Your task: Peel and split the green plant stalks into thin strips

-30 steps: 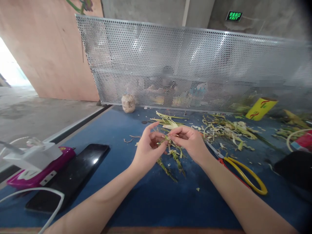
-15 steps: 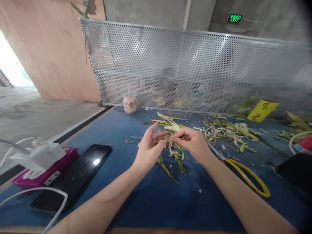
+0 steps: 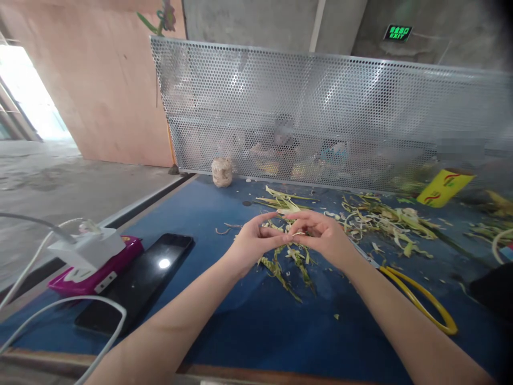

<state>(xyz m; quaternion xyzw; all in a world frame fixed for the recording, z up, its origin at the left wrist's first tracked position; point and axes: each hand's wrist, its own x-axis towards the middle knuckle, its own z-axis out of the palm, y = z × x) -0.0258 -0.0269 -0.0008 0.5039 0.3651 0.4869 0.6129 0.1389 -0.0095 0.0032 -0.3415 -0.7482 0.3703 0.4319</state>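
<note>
From where I stand, the blue table (image 3: 248, 337) takes up most of the view, with the metal mesh (image 3: 248, 96) rising along its far edge. The phone (image 3: 144, 283) lies flat on the person's left, beside the magenta power strip (image 3: 130, 253). Over the table's middle, the left hand (image 3: 254, 240) and right hand (image 3: 326, 240) meet at the fingertips. The right pinches a pale strip (image 3: 298, 233) between thumb and fingers; the left's fingers are bent towards its thumb, though I can't tell whether anything is caught between them. Scraps (image 3: 401, 227) lie in a curling, cream-and-green heap beyond the right hand, near the yellow roll (image 3: 444, 187). The scissors (image 3: 451, 323) show yellow handles beside the right forearm. On the table just below the hands are two green braids (image 3: 279, 272), slender, knobbly and plaited-looking, browner and narrower towards their near ends, with loose pale bits around their tops. The strip is thin and light yellowish, mostly hidden by fingers; whether it joins the braids, I can't see.
</note>
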